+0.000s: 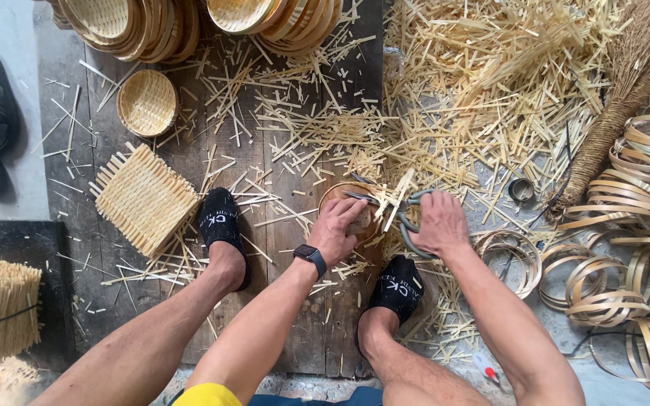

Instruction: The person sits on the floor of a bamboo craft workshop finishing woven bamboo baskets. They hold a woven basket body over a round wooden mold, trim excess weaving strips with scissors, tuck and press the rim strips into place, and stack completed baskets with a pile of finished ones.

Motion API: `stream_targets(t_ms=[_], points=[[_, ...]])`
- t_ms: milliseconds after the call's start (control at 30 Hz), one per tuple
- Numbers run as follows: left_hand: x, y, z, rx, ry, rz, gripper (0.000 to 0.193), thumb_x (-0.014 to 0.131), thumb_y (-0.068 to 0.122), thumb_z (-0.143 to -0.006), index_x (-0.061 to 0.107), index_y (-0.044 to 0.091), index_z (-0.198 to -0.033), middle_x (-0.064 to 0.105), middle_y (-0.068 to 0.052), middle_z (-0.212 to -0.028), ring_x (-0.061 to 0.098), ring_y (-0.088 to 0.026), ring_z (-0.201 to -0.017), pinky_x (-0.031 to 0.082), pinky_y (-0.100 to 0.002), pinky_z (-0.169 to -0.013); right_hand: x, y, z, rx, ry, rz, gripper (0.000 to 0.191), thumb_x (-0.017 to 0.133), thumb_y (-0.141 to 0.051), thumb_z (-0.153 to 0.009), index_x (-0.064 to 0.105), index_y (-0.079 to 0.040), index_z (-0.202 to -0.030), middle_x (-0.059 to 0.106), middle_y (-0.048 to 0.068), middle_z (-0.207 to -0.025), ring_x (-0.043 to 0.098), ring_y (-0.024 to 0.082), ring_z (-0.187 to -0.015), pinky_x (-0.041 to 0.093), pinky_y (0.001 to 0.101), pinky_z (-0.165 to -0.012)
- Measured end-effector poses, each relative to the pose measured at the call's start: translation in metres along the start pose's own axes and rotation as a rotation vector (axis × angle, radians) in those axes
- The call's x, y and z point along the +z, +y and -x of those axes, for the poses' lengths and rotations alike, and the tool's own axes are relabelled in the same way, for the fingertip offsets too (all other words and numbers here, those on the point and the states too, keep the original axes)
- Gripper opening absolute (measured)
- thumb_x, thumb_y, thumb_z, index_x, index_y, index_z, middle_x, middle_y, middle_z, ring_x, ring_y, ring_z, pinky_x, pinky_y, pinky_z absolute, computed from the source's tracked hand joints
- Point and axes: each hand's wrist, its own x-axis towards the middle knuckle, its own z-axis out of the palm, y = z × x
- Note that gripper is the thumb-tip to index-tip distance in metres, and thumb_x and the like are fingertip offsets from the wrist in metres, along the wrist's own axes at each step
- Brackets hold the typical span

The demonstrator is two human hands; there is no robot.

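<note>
Left hand presses small round woven bamboo basket; right hand grip clamped on grey-handled scissors at its rim. Pale bamboo offcuts crowd the floor.

Woven mat lies left of the feet; small basket behind it; hoop rings right.
</note>
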Motion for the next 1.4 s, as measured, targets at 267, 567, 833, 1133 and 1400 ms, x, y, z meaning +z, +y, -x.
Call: stream_targets(t_ms=[267,567,833,1133,1400], points=[[-0.011,-0.006,-0.006,-0.037,-0.096,-0.085,0.074,0.067,-0.009,-0.064,0.065,0.02,-0.132,0.063,-0.003,-0.132,0.048,-0.037,-0.13,0.048,-0.043,-0.108,-0.011,0.018,-0.004,0.086,-0.315,-0.028,0.032,0.067,-0.036,-0.083,0.062,-0.006,-0.092,0.062,0.011,-0.084,0.062,0.023,-0.077,0.056,0.0379,-0.07],[-0.024,-0.012,-0.015,0.127,-0.227,-0.129,0.073,0.075,-0.002,-0.056,0.067,0.018,-0.126,0.062,-0.004,-0.131,0.046,-0.038,-0.132,0.044,-0.045,-0.112,0.0,0.014,-0.014,0.244,-0.611,-0.073,0.031,0.055,-0.042,-0.102,0.062,-0.012,-0.097,0.067,0.007,-0.09,0.067,0.021,-0.078,0.059,0.0384,-0.071],[-0.004,-0.018,-0.004,-0.284,-0.033,-0.024,0.078,0.089,0.04,-0.072,0.06,0.02,-0.142,0.06,-0.012,-0.131,0.052,-0.032,-0.119,0.045,-0.047,-0.106,0.011,0.038,0.014,0.763,-0.339,-0.044,0.076,0.089,-0.055,-0.071,0.06,0.005,-0.108,0.054,0.022,-0.105,0.052,0.035,-0.104,0.045,0.0497,-0.093],[0.013,-0.077,-0.05,-0.608,-0.137,0.252,0.04,0.083,0.025,-0.084,0.076,0.01,-0.121,0.067,-0.015,-0.115,0.068,-0.022,-0.098,0.057,-0.033,-0.087,0.007,-0.056,-0.004,0.632,-0.335,-1.105,0.041,0.082,-0.024,-0.084,0.073,-0.005,-0.119,0.077,0.008,-0.104,0.071,0.014,-0.089,0.057,0.031,-0.081],[0.018,-0.059,-0.046,-0.617,-0.083,0.545,0.034,0.084,0.018,-0.081,0.079,0.006,-0.113,0.081,-0.007,-0.095,0.072,-0.011,-0.082,0.058,-0.026,-0.076,0.018,-0.052,-0.002,0.7,-0.279,-1.324,0.022,0.085,-0.012,-0.079,0.08,-0.002,-0.098,0.079,0.007,-0.086,0.071,0.011,-0.072,0.06,0.028,-0.065]])
